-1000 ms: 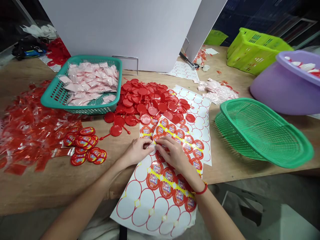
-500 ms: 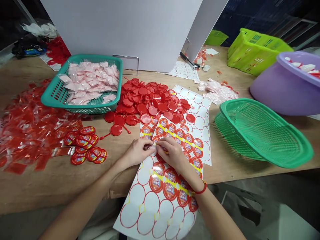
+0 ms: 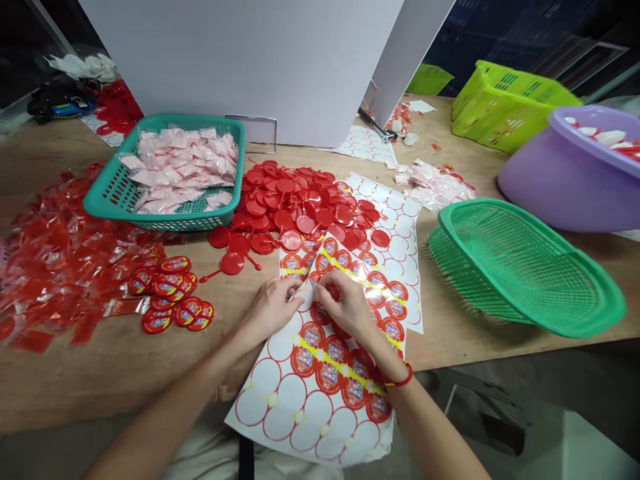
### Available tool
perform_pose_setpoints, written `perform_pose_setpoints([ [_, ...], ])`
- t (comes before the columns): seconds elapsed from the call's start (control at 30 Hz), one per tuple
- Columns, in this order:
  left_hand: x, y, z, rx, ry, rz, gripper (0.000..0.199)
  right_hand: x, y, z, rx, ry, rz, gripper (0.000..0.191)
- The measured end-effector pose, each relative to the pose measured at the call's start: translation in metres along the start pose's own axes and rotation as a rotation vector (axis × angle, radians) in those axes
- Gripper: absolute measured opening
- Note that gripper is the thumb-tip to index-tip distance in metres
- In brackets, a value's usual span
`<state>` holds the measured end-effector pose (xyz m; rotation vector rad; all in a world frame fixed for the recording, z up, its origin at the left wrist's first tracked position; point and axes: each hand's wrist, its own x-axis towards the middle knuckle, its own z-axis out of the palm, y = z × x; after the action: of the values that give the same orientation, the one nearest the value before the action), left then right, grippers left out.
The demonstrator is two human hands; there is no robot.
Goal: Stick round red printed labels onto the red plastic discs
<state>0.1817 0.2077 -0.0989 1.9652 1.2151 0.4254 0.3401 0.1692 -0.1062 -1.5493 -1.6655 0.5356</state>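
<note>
1. The left hand and right hand were close together at the centre of the wooden table. They worked over a white paper sheet of round red printed stickers, which overhung the table's near edge toward 6 o'clock.
2. The fingers of both hands were together, pinched from either side on a small curled white flap of that sheet. Whether a sticker had come free of its backing could not be told.
3. A second white sheet with red circle outlines lay beneath it at 1 o'clock, and a heap of flat red plastic discs with short stick handles sat at 12 o'clock, against the sheets' far edge.
4. A teal plastic basket of pink sachets stood at 11 o'clock, with loose red translucent wrappers at 9 o'clock and red discs bearing printed labels at 10 o'clock.
5. A tilted green mesh basket lay at 3 o'clock, beyond it a purple plastic tub and a lime-green crate at 2 o'clock.
6. A sharp pull could have torn the flap or creased a sticker. The overhanging sheet could have slid off under its own weight, and any exposed adhesive could have clung to the fingers. Loose discs could also have slipped onto the sheets if nudged.
</note>
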Motion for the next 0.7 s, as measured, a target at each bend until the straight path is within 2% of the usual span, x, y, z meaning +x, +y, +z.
perform_pose_setpoints([
  [0.13, 0.003, -0.006, 0.004, 0.115, 0.102, -0.019, 0.03, 0.005, 0.012, -0.009, 0.177, 0.088, 0.24, 0.014],
  [0.23, 0.007, -0.002, 0.005, 0.238, 0.229, 0.026, 0.036, 0.007, 0.014, -0.017, 0.208, 0.245, 0.283, 0.014],
  [0.33, 0.008, 0.009, 0.003, 0.242, 0.358, 0.099, 0.025, 0.001, 0.007, -0.015, -0.02, 0.349, 0.088, 0.011],
  [0.37, 0.007, 0.013, 0.002, 0.183, 0.353, 0.1, 0.017, -0.002, 0.004, -0.012, -0.127, 0.331, -0.017, 0.011],
  [0.4, 0.006, 0.017, 0.0, 0.105, 0.32, 0.086, 0.017, -0.006, 0.0, -0.009, -0.228, 0.286, -0.117, 0.012],
  [0.5, 0.001, 0.021, -0.003, -0.112, 0.191, -0.003, 0.029, -0.016, -0.009, 0.001, -0.416, 0.134, -0.288, 0.014],
  [0.6, -0.005, 0.018, -0.007, -0.205, 0.154, -0.057, 0.022, -0.019, -0.015, 0.004, -0.426, 0.06, -0.367, 0.013],
  [0.7, -0.014, 0.013, -0.012, -0.195, 0.171, -0.054, 0.019, -0.017, -0.02, 0.002, -0.261, 0.074, -0.389, 0.011],
])
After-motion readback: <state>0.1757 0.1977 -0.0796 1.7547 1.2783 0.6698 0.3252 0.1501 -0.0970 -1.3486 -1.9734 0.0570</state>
